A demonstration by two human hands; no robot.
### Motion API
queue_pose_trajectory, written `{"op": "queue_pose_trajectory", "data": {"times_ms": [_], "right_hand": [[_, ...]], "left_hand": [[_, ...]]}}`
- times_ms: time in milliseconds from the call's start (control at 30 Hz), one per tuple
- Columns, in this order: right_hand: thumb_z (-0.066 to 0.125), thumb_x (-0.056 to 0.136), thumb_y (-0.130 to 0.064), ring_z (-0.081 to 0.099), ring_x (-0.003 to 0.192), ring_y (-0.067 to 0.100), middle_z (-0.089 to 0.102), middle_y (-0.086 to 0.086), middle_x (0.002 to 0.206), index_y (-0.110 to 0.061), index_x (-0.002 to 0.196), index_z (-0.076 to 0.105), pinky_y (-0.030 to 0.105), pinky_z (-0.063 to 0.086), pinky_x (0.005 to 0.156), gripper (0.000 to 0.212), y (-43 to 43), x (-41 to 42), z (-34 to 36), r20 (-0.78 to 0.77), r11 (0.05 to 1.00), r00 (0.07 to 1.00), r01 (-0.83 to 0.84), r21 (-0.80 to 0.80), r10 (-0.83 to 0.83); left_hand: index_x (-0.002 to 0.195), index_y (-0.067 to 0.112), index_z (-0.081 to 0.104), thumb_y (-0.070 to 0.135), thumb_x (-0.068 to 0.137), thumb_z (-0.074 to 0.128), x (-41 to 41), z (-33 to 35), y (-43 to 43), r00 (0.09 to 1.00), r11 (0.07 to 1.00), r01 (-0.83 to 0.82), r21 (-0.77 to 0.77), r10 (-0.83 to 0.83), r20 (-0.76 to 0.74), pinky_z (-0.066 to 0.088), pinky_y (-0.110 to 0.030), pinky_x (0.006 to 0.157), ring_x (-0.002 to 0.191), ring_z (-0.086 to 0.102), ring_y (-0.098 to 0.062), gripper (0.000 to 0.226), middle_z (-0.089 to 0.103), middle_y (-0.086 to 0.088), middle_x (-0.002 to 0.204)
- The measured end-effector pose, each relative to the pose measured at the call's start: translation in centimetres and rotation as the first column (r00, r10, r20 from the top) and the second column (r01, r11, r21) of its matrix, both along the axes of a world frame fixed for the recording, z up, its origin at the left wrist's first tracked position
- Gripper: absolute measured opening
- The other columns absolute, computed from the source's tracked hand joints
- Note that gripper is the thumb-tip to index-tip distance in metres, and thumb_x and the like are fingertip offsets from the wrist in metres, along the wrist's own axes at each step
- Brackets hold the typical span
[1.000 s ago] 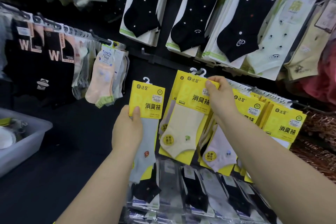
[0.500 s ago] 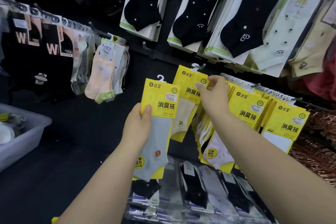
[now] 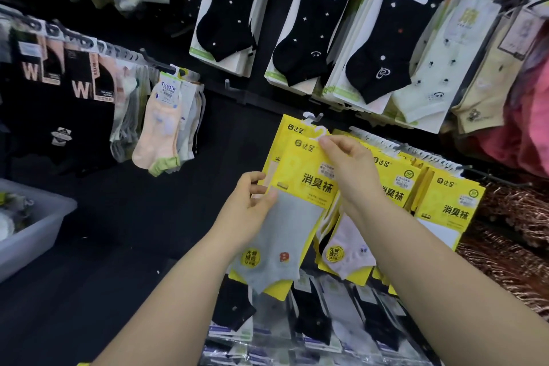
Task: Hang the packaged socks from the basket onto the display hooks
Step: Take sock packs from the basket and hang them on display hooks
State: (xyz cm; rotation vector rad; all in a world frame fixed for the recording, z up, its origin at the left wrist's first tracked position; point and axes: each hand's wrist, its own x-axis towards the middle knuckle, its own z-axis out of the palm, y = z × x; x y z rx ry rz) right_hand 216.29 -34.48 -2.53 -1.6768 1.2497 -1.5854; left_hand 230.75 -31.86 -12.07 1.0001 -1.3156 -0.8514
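even bright light, dark backdrop, soft wide-angle edges

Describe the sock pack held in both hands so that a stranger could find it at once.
Look at the row of yellow-carded packs right of centre. At its left end, the left hand and right hand hold the front pack. Only its sock is grey, with a small red emblem.

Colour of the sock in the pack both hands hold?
Grey sock, yellow card; head view.
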Motion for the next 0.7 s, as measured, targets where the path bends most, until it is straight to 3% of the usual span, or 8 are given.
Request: {"op": "queue_pose_trajectory", "data": {"times_ms": [133, 233, 400, 467, 533, 567, 633, 700], "right_hand": [[0.061, 0.091, -0.027, 0.060, 0.108, 0.025, 0.067, 0.001, 0.102, -0.024, 0.084, 0.068, 0.051, 0.046, 0.098, 0.011, -1.6, -0.6, 1.5, 0.073, 0.997, 0.995, 0.063, 0.050, -0.067], [0.059, 0.092, -0.025, 0.060, 0.104, 0.025, 0.066, 0.000, 0.098, -0.024, 0.081, 0.066, 0.043, 0.050, 0.091, 0.013, -3.4, 0.0, 2.2, 0.095, 0.995, 0.992, 0.071, 0.072, -0.078], [0.057, 0.093, -0.022, 0.055, 0.068, 0.007, 0.060, -0.007, 0.076, -0.023, 0.078, 0.066, 0.021, 0.043, 0.059, 0.017, -6.2, 1.5, 2.1, 0.029, 0.988, 0.989, 0.144, 0.053, -0.146], [0.059, 0.091, -0.022, 0.050, 0.051, 0.000, 0.056, -0.010, 0.066, -0.016, 0.086, 0.069, 0.018, 0.040, 0.047, 0.013, -7.0, 1.9, 2.1, -0.004, 0.981, 0.982, 0.189, 0.049, -0.189], [0.061, 0.090, -0.024, 0.048, 0.046, -0.001, 0.056, -0.009, 0.067, -0.011, 0.097, 0.068, 0.018, 0.042, 0.044, 0.016, -7.6, 2.3, 2.2, -0.003, 0.971, 0.972, 0.233, 0.047, -0.233], [0.063, 0.089, -0.025, 0.050, 0.050, 0.000, 0.057, -0.007, 0.075, -0.011, 0.103, 0.065, 0.020, 0.046, 0.049, 0.020, -7.8, 2.3, 2.1, 0.010, 0.967, 0.968, 0.252, 0.040, -0.252], [0.067, 0.087, -0.026, 0.058, 0.074, 0.010, 0.057, 0.002, 0.105, -0.011, 0.113, 0.056, 0.033, 0.054, 0.073, 0.032, -7.8, 2.2, 1.6, 0.004, 0.953, 0.954, 0.301, 0.020, -0.301], [0.069, 0.084, -0.025, 0.051, 0.106, 0.021, 0.046, 0.007, 0.123, -0.014, 0.116, 0.051, 0.035, 0.043, 0.096, 0.038, -7.2, 1.6, 0.7, -0.123, 0.919, 0.911, 0.386, -0.081, -0.394]], "left_hand": [[0.126, 0.027, 0.048, 0.023, 0.095, 0.055, 0.2, -0.2, -0.1, 1.000, 1.000, -0.010, 0.029, 0.009, 0.021, 0.045, -0.019, 0.079, 0.098, 0.056, -0.002, 0.033, 0.055, 0.012, 0.113], [0.132, 0.022, 0.048, 0.019, 0.095, 0.054, 0.0, -0.4, -0.1, 0.999, 0.999, 0.010, 0.048, -0.012, 0.048, 0.043, -0.016, 0.080, 0.107, 0.055, -0.009, 0.037, 0.054, 0.006, 0.123], [0.138, 0.022, 0.044, 0.022, 0.096, 0.052, -0.4, -0.8, -0.4, 0.997, 0.995, 0.035, 0.094, -0.042, 0.069, 0.035, -0.021, 0.088, 0.121, 0.047, -0.010, 0.043, 0.048, 0.014, 0.129], [0.139, 0.024, 0.043, 0.024, 0.097, 0.052, -0.6, -1.0, -0.5, 0.996, 0.993, 0.043, 0.110, -0.051, 0.070, 0.035, -0.020, 0.086, 0.121, 0.047, -0.008, 0.043, 0.048, 0.016, 0.128], [0.139, 0.026, 0.043, 0.025, 0.096, 0.052, -0.8, -1.2, -0.6, 0.996, 0.992, 0.051, 0.117, -0.059, 0.064, 0.037, -0.016, 0.080, 0.117, 0.049, -0.007, 0.043, 0.050, 0.016, 0.126], [0.138, 0.027, 0.044, 0.025, 0.096, 0.053, -0.8, -1.2, -0.6, 0.996, 0.991, 0.054, 0.121, -0.062, 0.063, 0.038, -0.012, 0.075, 0.115, 0.050, -0.006, 0.043, 0.051, 0.015, 0.125], [0.135, 0.028, 0.047, 0.026, 0.095, 0.055, -0.8, -1.5, -0.8, 0.996, 0.990, 0.059, 0.128, -0.066, 0.055, 0.039, -0.006, 0.066, 0.113, 0.052, -0.006, 0.041, 0.053, 0.013, 0.124], [0.132, 0.029, 0.049, 0.025, 0.095, 0.055, -0.5, -1.8, -0.9, 0.996, 0.990, 0.061, 0.128, -0.069, 0.061, 0.041, -0.006, 0.068, 0.112, 0.054, -0.007, 0.038, 0.055, 0.012, 0.123]]}}
